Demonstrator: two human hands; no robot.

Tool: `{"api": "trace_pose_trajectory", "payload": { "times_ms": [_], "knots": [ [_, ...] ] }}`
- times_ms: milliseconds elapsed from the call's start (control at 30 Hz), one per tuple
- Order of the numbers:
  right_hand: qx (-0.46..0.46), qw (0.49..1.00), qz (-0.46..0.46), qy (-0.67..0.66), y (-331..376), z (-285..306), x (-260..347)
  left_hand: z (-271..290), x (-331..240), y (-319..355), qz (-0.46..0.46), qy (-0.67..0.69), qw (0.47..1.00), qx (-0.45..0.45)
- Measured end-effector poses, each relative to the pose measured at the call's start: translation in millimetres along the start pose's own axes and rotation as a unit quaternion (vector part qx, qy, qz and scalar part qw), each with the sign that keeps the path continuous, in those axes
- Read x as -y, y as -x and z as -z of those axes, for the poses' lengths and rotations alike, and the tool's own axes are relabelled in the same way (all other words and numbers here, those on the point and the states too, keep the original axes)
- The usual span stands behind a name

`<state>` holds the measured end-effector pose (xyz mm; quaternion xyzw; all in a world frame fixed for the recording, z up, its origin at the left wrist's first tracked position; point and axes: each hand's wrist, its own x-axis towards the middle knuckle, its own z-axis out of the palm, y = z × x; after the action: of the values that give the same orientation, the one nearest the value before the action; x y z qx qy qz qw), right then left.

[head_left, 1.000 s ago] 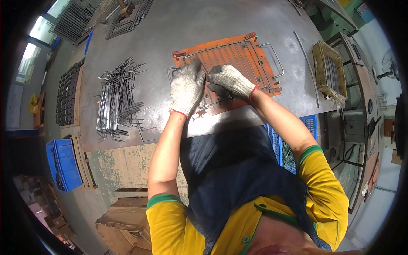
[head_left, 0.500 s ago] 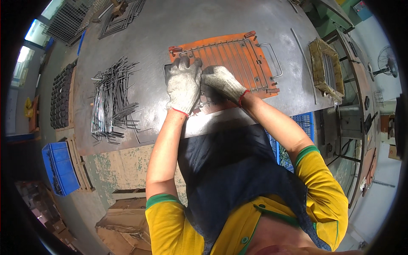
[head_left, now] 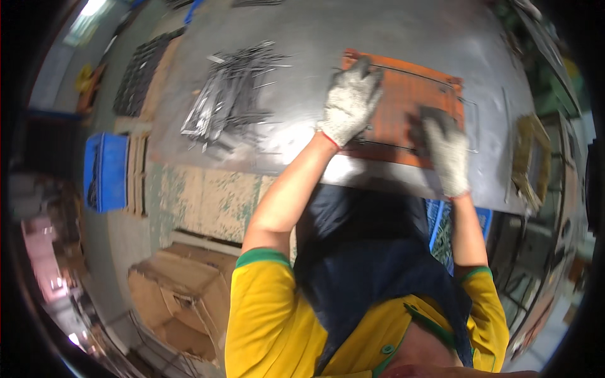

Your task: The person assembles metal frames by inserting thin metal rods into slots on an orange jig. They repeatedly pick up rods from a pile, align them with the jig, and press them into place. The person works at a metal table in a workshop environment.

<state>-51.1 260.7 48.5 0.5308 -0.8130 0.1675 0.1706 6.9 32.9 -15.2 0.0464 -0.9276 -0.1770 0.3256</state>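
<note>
Well left of the left grip (head_left: 350, 104): blue bin (head_left: 110, 179) against a wooden pallet (head_left: 137, 173), both nearer the wearer than the grip. Dark stack (head_left: 142, 72) also left, blurry; yellow item (head_left: 84, 80) past it. Open cardboard box (head_left: 146, 293) lower left of same grip. Blue basket (head_left: 484, 220) below right grip (head_left: 446, 148), past counter (head_left: 315, 38) edge, green stuff inside. Far right of it: dark-framed shelving (head_left: 563, 157).

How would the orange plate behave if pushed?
The orange plate looks flat and straight-edged, so it is probably stiff. Lying broad and low, it seems unlikely to tip or roll. The smooth-looking metal table might let it slide, though I can't tell whether it is fastened.
</note>
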Motion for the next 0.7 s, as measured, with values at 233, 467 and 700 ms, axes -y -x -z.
{"api": "trace_pose_trajectory", "payload": {
  "times_ms": [233,467,700],
  "knots": [
    [-0.084,0.842,-0.391,-0.361,64.6,15.7,-54.4,103.6,96.8,15.5,0.229,-0.088,0.965,-0.096],
    [-0.019,0.803,-0.442,-0.399,66.0,0.2,-18.9,141.2,193.3,44.1,0.269,-0.293,0.903,0.164],
    [0.004,0.972,-0.133,-0.194,52.4,1.6,-11.3,177.9,139.6,-15.1,0.136,-0.431,0.891,0.049]
  ]
}}
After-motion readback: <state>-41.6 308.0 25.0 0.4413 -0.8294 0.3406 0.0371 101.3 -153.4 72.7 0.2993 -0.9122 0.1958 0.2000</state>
